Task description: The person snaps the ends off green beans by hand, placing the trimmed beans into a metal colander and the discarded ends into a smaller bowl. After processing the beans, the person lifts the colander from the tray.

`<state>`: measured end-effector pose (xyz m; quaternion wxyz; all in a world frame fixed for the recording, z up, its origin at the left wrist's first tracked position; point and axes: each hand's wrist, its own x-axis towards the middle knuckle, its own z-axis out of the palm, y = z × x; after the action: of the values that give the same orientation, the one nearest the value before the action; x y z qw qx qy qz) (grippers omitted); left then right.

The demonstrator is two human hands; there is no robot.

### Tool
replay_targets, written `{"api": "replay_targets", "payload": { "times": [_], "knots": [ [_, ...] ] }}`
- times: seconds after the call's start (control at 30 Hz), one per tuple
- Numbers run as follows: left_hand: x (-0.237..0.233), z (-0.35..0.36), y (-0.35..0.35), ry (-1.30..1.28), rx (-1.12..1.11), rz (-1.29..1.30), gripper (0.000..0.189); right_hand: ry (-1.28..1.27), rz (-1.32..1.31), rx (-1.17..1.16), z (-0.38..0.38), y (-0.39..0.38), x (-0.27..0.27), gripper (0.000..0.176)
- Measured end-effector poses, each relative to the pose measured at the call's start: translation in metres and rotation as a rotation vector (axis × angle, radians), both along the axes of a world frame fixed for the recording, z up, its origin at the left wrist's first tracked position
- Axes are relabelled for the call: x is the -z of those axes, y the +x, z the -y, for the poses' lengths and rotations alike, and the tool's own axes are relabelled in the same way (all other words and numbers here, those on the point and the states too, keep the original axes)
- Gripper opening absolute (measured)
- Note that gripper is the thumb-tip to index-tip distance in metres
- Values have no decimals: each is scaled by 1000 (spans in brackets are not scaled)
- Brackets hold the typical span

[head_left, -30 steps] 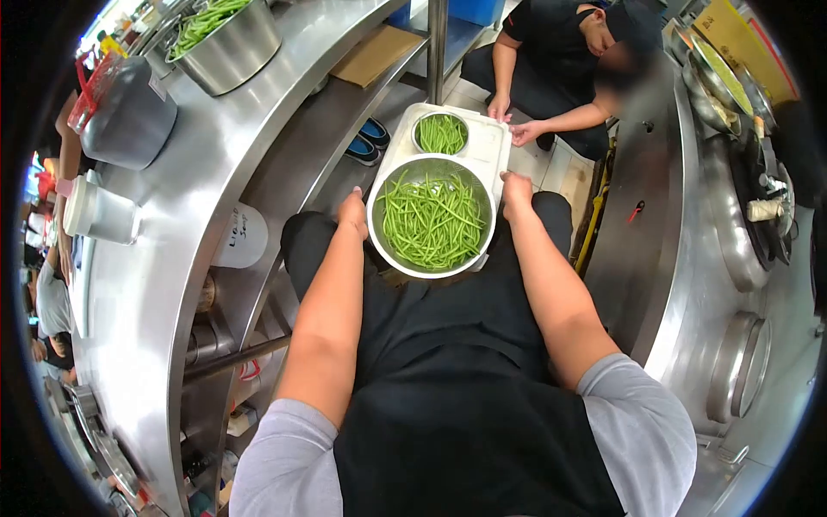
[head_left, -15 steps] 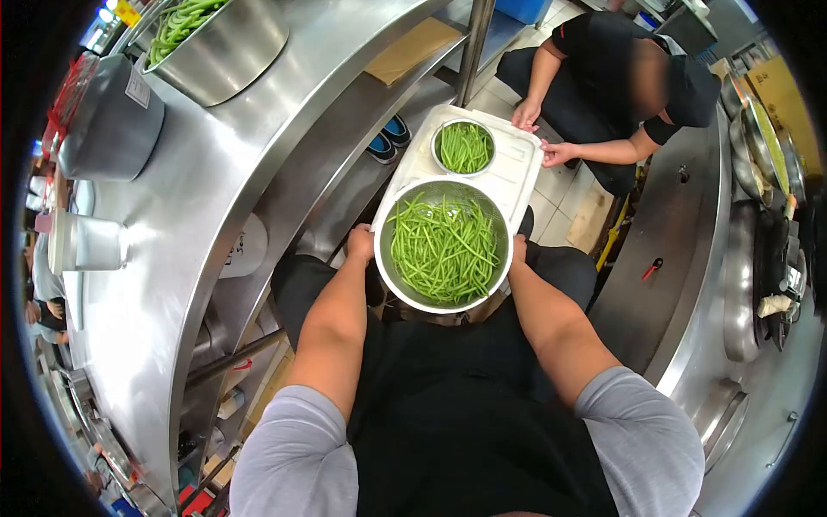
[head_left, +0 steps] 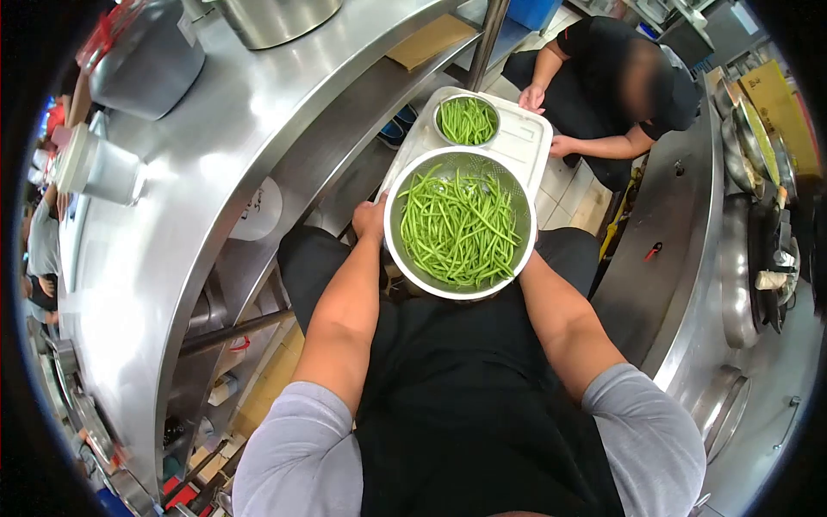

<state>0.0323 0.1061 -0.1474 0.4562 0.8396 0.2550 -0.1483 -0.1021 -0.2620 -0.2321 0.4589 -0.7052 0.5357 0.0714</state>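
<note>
A large metal colander [head_left: 527, 198] full of green beans [head_left: 458, 226] rests on the near part of a white tray [head_left: 521, 133]. Behind it on the same tray stands a small metal bowl [head_left: 497, 136] with more green beans in it. At the tray's left edge my left hand [head_left: 369, 218] is closed, beside the colander. My right hand [head_left: 535, 234] is at the right edge, mostly hidden by the colander's rim. A co-worker's two hands [head_left: 531, 99] are at the far right side of the tray, near its edge.
The co-worker [head_left: 603, 86] crouches ahead. On my left runs a curved steel counter [head_left: 233, 112] with a grey bin [head_left: 151, 73], a metal pot [head_left: 276, 17] and a plastic container [head_left: 108, 164]. Pans [head_left: 748, 142] stand along the right; blue shoes [head_left: 394, 127] lie under the counter.
The view has shifted, so the counter's pot and bin sit higher in the picture. The tray, colander and bowl appear slightly further right and up. My hands stay beside the tray.
</note>
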Motion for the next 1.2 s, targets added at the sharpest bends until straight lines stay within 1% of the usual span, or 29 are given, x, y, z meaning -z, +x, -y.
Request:
{"api": "replay_targets", "payload": {
  "times": [0.2, 0.27, 0.3, 0.33, 0.47, 0.6, 0.67, 0.7, 0.73, 0.77, 0.83, 0.87, 0.9, 0.93, 0.97, 1.0, 1.03, 1.07, 1.1, 1.13, 1.17, 1.2],
  "knots": [
    [-40, -13, -26, 8, -2, 24, 66, 66, 123, 42, 11, -20, -3, 63],
    [-67, -16, -36, 18, 22, 19, 66, 98, 167, 63, 7, -26, -2, 62],
    [-89, -16, -46, 23, 34, 8, 67, 114, 186, 75, 10, -34, -2, 61],
    [-95, -17, -51, 27, 46, -6, 68, 130, 202, 88, 11, -41, -1, 60],
    [-100, -21, -63, 36, -1, 64, 70, 195, 259, 128, 14, -37, -2, 58],
    [-129, -24, -70, 26, 37, 127, 71, 262, 322, 156, 37, -46, -3, 56],
    [-135, -27, -73, 6, 49, 148, 71, 295, 343, 177, 45, -23, -8, 54],
    [-134, -33, -70, -81, 40, 143, 71, 308, 358, 189, 50, -41, -6, 54],
    [-132, -38, -69, -166, 31, 135, 70, 324, 371, 202, 57, -32, -7, 53],
    [-100, -40, -64, -114, -38, 270, 65, 339, 386, 215, 66, -30, -9, 53],
    [-104, -45, -65, -133, -47, 280, 62, 369, 418, 243, 72, -31, -8, 52],
    [-105, -45, -67, -153, -62, 290, 60, 382, 434, 257, 77, -51, -7, 51],
    [-135, -41, -76, -196, -48, 266, 58, 395, 450, 272, 78, -46, -8, 51],
    [-134, -44, -75, -212, -41, 310, 53, 406, 466, 289, 77, -45, -6, 50],
    [-135, -45, -76, -269, -75, 292, 51, 417, 483, 307, 83, -45, -8, 50],
    [-152, -44, -83, -325, -107, 274, 48, 428, 502, 326, 73, -49, -6, 49],
    [-167, -44, -89, -326, -116, 264, 45, 442, 519, 343, 76, -28, -10, 49],
    [-157, -52, -88, -417, -135, 268, 38, 455, 537, 359, 68, -31, -7, 48],
    [-162, -52, -93, -469, -145, 283, 33, 469, 554, 372, 71, -46, -5, 48],
    [-165, -54, -97, -519, -157, 296, 28, 485, 569, 383, 58, -39, -3, 48],
    [-159, -55, -98, -520, -159, 320, 21, 503, 587, 392, 56, -42, -2, 47],
    [-168, -57, -103, -514, -164, 318, 20, 520, 600, 400, 60, -34, -4, 47]
  ]
}}
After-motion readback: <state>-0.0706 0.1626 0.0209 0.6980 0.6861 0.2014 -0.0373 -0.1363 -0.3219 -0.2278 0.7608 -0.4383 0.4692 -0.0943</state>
